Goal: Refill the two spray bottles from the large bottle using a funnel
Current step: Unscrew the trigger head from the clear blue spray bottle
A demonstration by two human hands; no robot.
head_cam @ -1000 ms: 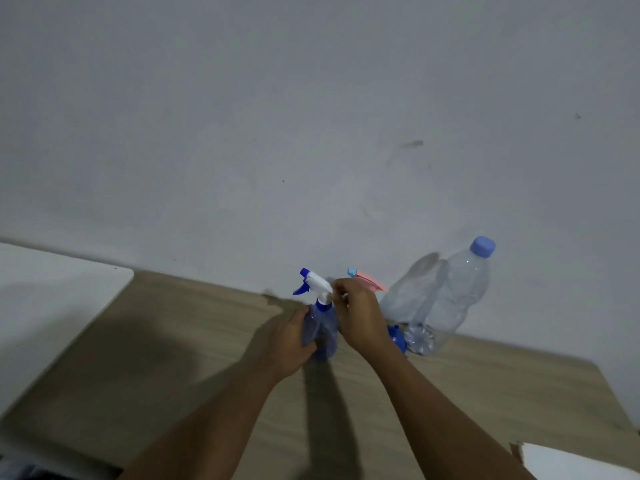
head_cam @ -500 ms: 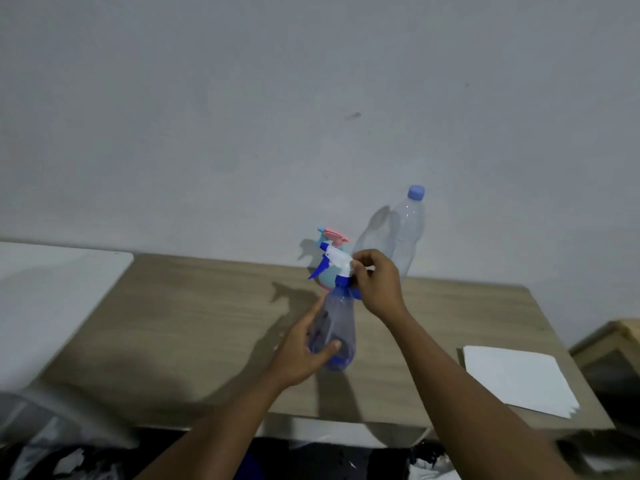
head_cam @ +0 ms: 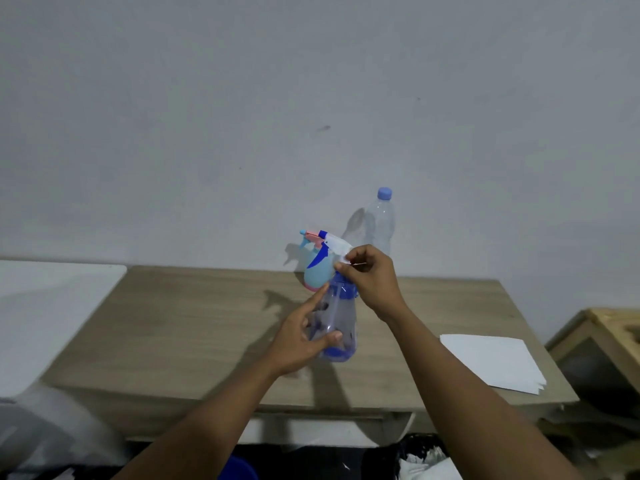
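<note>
"Which bottle have you got?"

"The clear spray bottle (head_cam: 337, 327), the one with the blue base. It sits between my two hands, tilted a little, over the table (head_cam: 194, 327). Whether its base touches the wood I cannot tell."

"How do you hold it?"

"My left hand (head_cam: 301, 337) grasps the body low down, with the thumb across the front and the forefinger stretched up the side. My right hand (head_cam: 370, 278) is curled over the top, fingertips pinching the back of the white and blue trigger head (head_cam: 334, 245)."

"And the other bottles?"

"The light blue spray bottle (head_cam: 315, 275), with a pink trigger, stands just beyond my left forefinger, partly hidden by the trigger head. The large bottle (head_cam: 381, 223) stands upright beyond my right hand, near the wall (head_cam: 207, 133), with its blue cap on."

"Anything else?"

"White sheets of paper (head_cam: 491, 362) lie on the table to the right of my right forearm. A wooden box (head_cam: 606, 327) is farther right, off the table. A white surface (head_cam: 41, 313) lies well out to the left of my left arm."
</note>
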